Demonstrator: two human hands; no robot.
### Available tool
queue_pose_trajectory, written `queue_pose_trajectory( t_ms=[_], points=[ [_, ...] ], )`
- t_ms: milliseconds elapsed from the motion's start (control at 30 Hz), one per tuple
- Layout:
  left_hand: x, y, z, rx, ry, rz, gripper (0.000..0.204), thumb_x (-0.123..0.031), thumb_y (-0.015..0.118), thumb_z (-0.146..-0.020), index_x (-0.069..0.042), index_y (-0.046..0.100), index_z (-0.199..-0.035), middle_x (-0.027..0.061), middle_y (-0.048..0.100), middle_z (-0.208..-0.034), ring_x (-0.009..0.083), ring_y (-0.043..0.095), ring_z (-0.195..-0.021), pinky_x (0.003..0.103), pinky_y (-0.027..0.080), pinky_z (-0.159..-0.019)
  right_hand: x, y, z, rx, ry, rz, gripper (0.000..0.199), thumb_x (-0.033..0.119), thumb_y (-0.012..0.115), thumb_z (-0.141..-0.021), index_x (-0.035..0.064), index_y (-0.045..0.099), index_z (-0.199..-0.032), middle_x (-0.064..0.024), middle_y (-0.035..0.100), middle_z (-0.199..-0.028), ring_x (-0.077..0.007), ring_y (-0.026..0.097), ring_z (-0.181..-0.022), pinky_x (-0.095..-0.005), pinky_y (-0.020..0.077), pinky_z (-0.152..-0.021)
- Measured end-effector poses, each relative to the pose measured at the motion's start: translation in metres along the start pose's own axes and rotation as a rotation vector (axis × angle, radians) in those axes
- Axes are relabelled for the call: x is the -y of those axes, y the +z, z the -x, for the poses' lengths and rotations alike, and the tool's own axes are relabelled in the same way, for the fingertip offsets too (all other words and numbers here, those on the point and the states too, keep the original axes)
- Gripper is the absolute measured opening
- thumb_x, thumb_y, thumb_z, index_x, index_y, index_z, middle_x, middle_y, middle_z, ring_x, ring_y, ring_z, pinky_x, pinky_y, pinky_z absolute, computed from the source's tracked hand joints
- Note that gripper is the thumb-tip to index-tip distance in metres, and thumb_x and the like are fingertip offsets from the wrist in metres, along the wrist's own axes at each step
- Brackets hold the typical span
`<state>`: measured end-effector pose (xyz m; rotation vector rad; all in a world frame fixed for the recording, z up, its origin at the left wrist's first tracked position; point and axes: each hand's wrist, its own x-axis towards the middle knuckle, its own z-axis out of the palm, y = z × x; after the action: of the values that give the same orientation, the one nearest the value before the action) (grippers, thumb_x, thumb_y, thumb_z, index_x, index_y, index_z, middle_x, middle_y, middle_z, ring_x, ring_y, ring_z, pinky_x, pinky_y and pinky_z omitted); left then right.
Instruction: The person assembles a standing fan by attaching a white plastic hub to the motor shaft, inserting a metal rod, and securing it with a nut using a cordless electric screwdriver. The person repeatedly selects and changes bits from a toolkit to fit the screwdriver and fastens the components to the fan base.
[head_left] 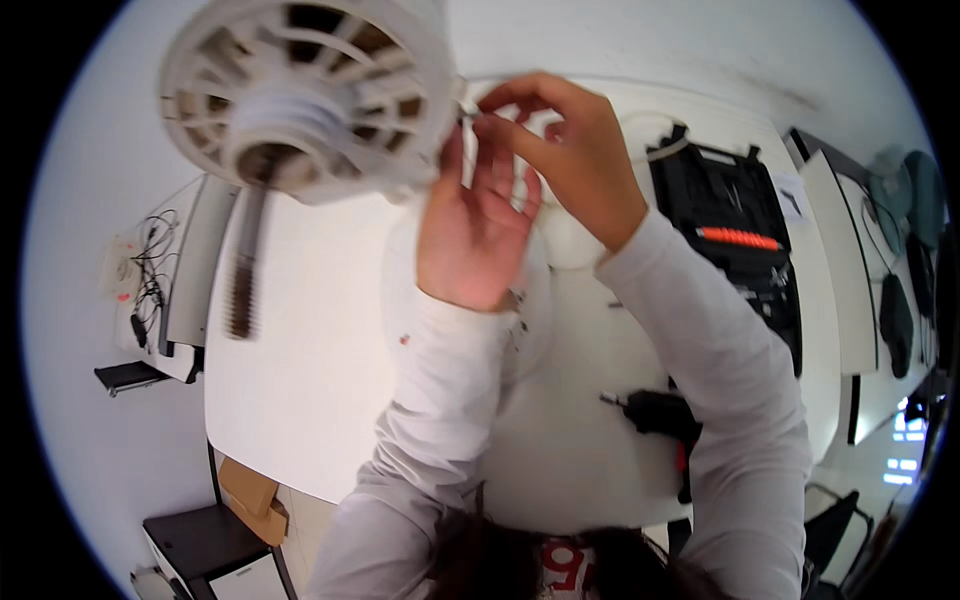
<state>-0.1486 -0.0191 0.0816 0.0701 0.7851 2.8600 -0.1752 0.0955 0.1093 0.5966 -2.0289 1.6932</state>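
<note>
A white plastic motor housing (300,110) with a ribbed, vented face fills the upper left. From its central hub a threaded metal shaft (248,250) sticks out, blurred. My left hand (475,230) is palm up just below the housing's right edge, its fingers stretched upward and partly hidden by the other hand; contact with the rim cannot be made out. Above it, my right hand (575,150) pinches thumb and fingertips together at that edge. A tiny dark piece shows at the fingertips, too small to name.
On the white table (290,390), a black tool case (715,190) with an orange-handled tool (738,238) lies open at the right. A black power drill (660,415) rests nearer me. A round white part (570,240) sits beside my right wrist. Cables (150,265) lie at far left.
</note>
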Motion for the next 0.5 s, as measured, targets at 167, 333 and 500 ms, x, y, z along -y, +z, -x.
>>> queue_pose_trajectory(
  t_ms=[167,333,500],
  points=[
    [-0.001,0.003,-0.001,-0.057,0.035,0.106,0.022,-0.028,0.061,-0.09,-0.018,0.056,-0.109,-0.0087,0.054,-0.11,0.0099,0.051,-0.104,0.033,0.04,-0.09,-0.002,-0.02,0.006,0.197,-0.08,-0.065,0.026,0.014,0.068,-0.077,0.0036,0.066,-0.1,-0.0071,0.066,-0.093,-0.0162,0.062,-0.085,-0.0263,0.0503,-0.066],
    [-0.002,-0.004,-0.01,0.098,-0.008,0.188,0.017,-0.026,0.06,-0.09,-0.015,0.059,-0.102,-0.0056,0.059,-0.104,0.0124,0.053,-0.099,0.038,0.041,-0.091,-0.002,-0.038,0.017,0.172,-0.392,0.18,0.039,0.018,0.066,-0.079,0.0035,0.059,-0.115,-0.0099,0.063,-0.11,-0.019,0.062,-0.09,-0.0281,0.0516,-0.071],
    [-0.009,-0.008,-0.007,0.109,-0.082,0.396,0.02,-0.015,0.065,-0.086,-0.008,0.058,-0.103,0.0021,0.058,-0.104,0.0206,0.054,-0.097,0.041,0.043,-0.086,0.056,-0.102,0.063,0.218,-0.098,0.251,0.041,0.019,0.068,-0.08,0.0033,0.057,-0.117,-0.0116,0.063,-0.103,-0.0218,0.063,-0.085,-0.0294,0.0514,-0.069]
  ],
)
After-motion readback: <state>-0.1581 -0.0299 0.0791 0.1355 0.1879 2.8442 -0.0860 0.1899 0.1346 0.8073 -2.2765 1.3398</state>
